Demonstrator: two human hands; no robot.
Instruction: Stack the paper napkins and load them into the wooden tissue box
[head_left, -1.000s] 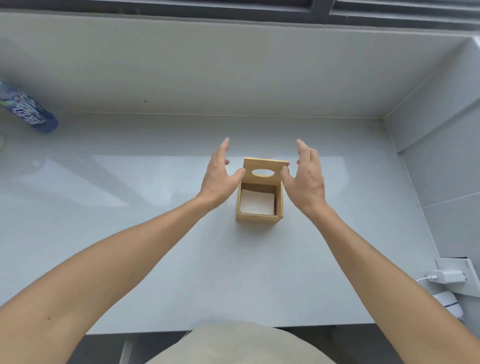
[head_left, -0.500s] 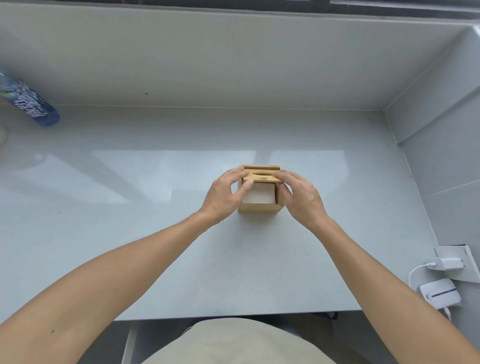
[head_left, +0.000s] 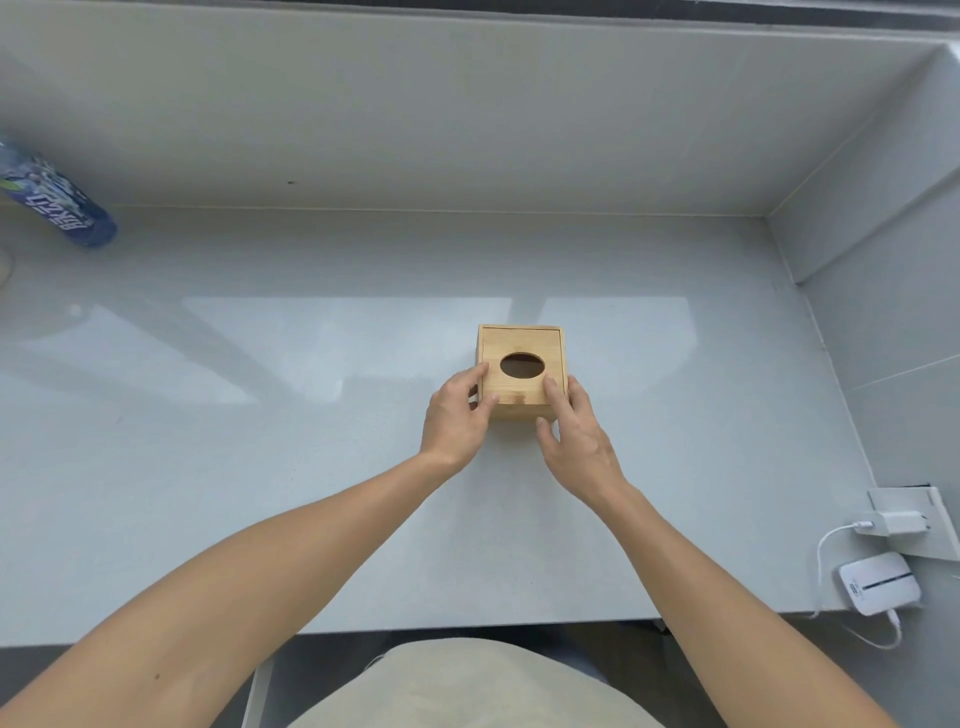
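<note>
— Pale grey counter (head_left: 260, 467) all round, with a grey backsplash behind it and a tiled wall running down the right edge of the frame. What's on it?

— Just right of centre sits the wooden tissue box (head_left: 521, 371), its lid (head_left: 522, 348) lying flat and square on top, the oval slot (head_left: 522, 365) dark. No paper napkins can be seen anywhere, neither loose on the counter nor poking through the slot.

— And the hands?

— Both at the near edge of the box. The left hand (head_left: 456, 415) cups the lower left corner, fingers loosely curled, fingertips resting on the lid's edge. The right hand (head_left: 576, 431) has its fingers slightly spread, one fingertip pressing on the lid just right of the slot, thumb down by the front wall. Neither is lifting anything; they look like they're seating the lid.

— So how far along?

— Near the end, I'd judge. With the lid closed and no napkins left outside, the loading seems done, though the inside is hidden, so I can't confirm the stack. What might remain is letting go, perhaps drawing a first sheet up through the slot.

— Anything else about?

— A blue bottle (head_left: 57, 202) at the far left, and a white charger (head_left: 896, 522) with a small white device (head_left: 879, 583) at lower right, all well apart from the box.
</note>
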